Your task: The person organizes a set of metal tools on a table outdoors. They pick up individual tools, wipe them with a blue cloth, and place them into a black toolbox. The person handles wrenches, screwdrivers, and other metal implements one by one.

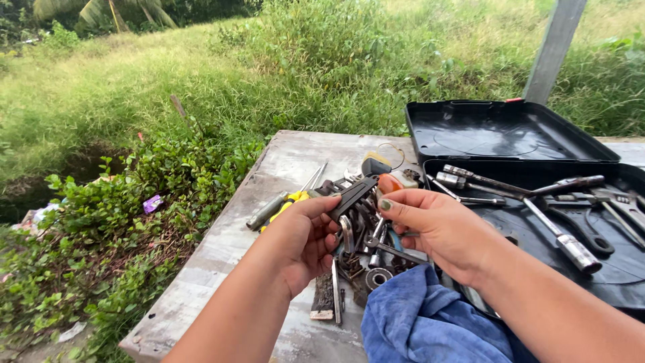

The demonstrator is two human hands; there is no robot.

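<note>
My left hand (304,236) pinches the lower end of a flat black tool (353,193), held tilted above a heap of loose metal tools (363,252) on a weathered wooden table (222,249). My right hand (440,227) is beside it, its thumb near the black tool's upper end; its fingers curl, and I cannot tell whether they hold a small part. A yellow-handled screwdriver (285,205) lies just left of my left hand.
An open black plastic tool case (510,131) sits at the right with socket wrenches (561,238) and spanners inside. A blue cloth (420,323) lies at the near edge. Bushes and tall grass border the table's left side; a grey post (554,47) stands behind.
</note>
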